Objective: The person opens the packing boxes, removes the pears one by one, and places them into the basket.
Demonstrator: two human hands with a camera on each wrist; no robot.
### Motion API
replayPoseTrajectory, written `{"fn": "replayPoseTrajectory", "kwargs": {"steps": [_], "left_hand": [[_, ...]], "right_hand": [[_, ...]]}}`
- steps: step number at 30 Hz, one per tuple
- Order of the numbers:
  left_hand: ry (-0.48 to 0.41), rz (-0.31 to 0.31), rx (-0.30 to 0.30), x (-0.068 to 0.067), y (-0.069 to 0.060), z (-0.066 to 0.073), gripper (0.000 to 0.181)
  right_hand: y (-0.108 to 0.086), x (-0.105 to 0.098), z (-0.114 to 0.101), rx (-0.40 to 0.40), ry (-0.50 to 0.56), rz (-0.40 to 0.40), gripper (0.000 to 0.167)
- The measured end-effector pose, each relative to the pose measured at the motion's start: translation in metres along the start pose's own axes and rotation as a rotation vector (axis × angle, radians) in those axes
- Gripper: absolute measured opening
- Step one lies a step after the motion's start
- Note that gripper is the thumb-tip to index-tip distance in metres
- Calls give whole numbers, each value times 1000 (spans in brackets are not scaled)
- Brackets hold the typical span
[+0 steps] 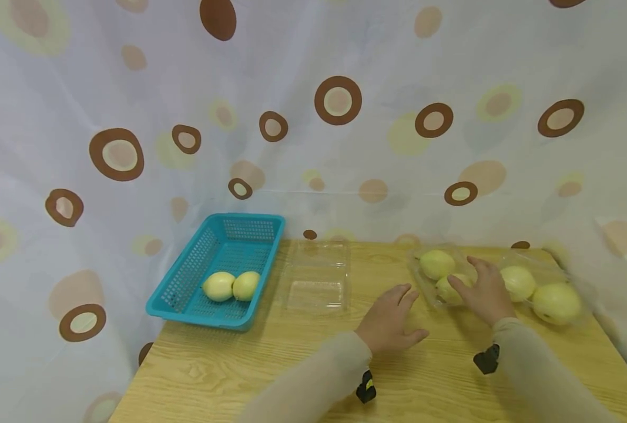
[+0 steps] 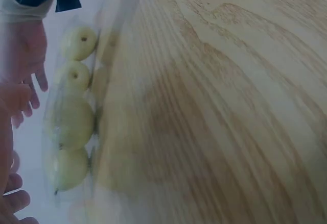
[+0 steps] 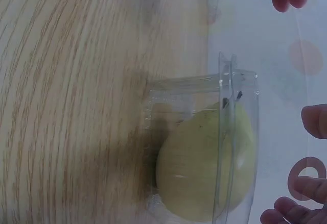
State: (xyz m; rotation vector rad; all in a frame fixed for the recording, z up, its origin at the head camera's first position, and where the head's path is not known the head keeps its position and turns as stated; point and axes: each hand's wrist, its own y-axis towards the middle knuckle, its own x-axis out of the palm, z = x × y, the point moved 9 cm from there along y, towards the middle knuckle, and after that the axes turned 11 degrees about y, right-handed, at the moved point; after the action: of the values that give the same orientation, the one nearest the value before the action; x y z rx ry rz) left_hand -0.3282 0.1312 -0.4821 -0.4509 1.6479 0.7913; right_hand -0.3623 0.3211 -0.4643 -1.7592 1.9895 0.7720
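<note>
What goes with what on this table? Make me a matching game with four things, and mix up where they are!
Things:
1. blue basket
2. left hand
3. right hand
4. open clear box

Places:
A. over a fruit box
B. farthest left, with two yellow fruits inside
C. just right of the basket
D. over bare wood, fingers spread

Right pairs: 1-B, 2-D, 3-A, 4-C.
</note>
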Motion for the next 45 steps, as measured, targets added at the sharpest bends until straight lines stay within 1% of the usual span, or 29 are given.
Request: {"fn": "replayPoseTrajectory", "kwargs": {"steps": [4,10,14,18,20,24,28,34,37,40,45], "left_hand": [[25,-11,-7,9,11,11,85],[27,-16,-33,10,24,23,88],[50,-58,-43,19,30,26,88],[96,-92,-43,28,33,27,89],[113,-99,-42,30,34,28,89],[122,-98,-40,28,32,29,88],[117,-99,-38,28,29,28,88],[160,-87,-21,30,29,26,85],[186,-101,-16,30,30,26,85],[190,-122,-19,31,29,25,85],[200,-138,-30,31,23,25,84]], "right_hand": [[3,5,9,13,-48,-27,87],[6,9,13,14,-93,-42,87],[7,14,12,2,-118,-45,82],[7,19,13,0,-147,-37,78],[6,20,14,-3,-162,-30,78],[6,21,13,-15,-180,-23,78],[7,23,16,-5,-195,-36,79],[7,25,19,6,-196,-46,81],[7,25,20,3,-201,-48,80],[7,26,21,-4,-221,-49,79],[6,29,19,-41,-256,-33,77]]}}
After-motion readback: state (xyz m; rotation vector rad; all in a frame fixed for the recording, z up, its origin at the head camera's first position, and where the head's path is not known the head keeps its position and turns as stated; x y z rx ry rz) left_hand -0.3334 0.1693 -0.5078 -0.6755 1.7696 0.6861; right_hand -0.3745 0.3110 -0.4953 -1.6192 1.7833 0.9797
